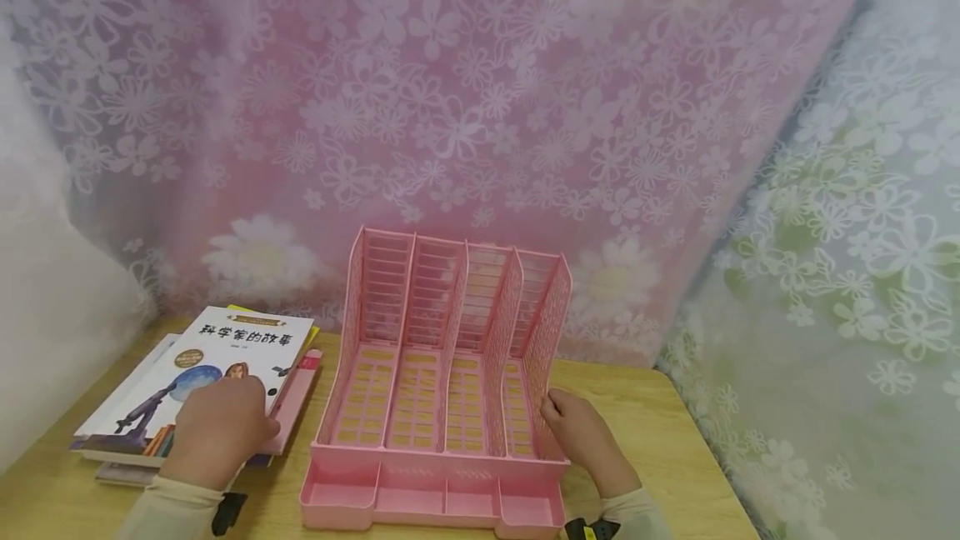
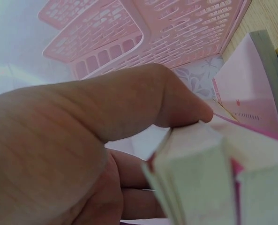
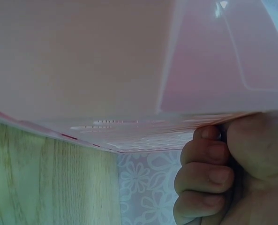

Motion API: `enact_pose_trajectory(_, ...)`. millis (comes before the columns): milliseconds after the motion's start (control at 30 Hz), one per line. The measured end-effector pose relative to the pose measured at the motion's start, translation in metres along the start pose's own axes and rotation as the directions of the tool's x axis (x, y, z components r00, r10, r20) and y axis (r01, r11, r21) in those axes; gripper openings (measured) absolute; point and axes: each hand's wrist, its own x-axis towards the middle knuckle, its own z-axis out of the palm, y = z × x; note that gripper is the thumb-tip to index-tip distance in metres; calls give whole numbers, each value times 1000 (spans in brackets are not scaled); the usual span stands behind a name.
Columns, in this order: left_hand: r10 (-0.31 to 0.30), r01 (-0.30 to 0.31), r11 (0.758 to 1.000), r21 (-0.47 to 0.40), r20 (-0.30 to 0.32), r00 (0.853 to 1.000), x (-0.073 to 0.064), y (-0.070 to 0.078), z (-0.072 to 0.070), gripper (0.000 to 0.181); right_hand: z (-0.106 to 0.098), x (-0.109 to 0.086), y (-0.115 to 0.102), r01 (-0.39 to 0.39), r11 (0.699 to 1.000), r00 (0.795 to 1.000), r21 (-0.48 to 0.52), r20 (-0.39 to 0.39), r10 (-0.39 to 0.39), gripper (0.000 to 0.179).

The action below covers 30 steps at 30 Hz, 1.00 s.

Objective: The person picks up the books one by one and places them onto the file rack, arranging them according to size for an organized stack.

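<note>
A pink plastic desk organizer [image 1: 431,473] with upright slots stands on the wooden table. To its left lies a stack of books, topped by a white book [image 1: 247,336] with Chinese lettering and a telescope picture. My left hand [image 1: 217,432] is over the near right part of the stack. In the left wrist view its thumb [image 2: 181,101] presses a thick book's page edge [image 2: 195,173], with fingers on the cover side. My right hand [image 1: 588,440] holds the front edge of the organizer's right side panel. Its fingers [image 3: 206,176] are curled against that panel in the right wrist view.
A pink book [image 1: 303,382] and a yellow-edged one show under the white book. Small front compartments [image 1: 472,498] run along the organizer's base. Floral curtains [image 1: 450,107] hang behind the table [image 1: 637,407] and at its right.
</note>
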Motion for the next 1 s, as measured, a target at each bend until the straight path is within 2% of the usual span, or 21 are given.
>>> enact_pose_trajectory(200,24,-23,1000,8,-45,999,-1,2,1,32,-1,-1,1,-10,1000,1000,1,-4,10,37)
enact_pose_trajectory(567,58,-54,997,55,-62,996,0,0,-5,38,-4,1,-2,-12,1000,1000,21,-26,13,36)
enact_pose_trajectory(767,2,-1,1000,28,-32,999,4,5,-5,34,-2,-2,1,-18,999,1000,39,-25,19,37)
enact_pose_trajectory(933,-32,32,999,7,12,999,3,3,1,36,0,-2,2,-18,999,1000,38,-1,18,38)
enact_pose_trajectory(1000,-34,34,999,9,13,999,2,2,4,37,1,-2,1,-5,1000,1000,23,-11,5,37)
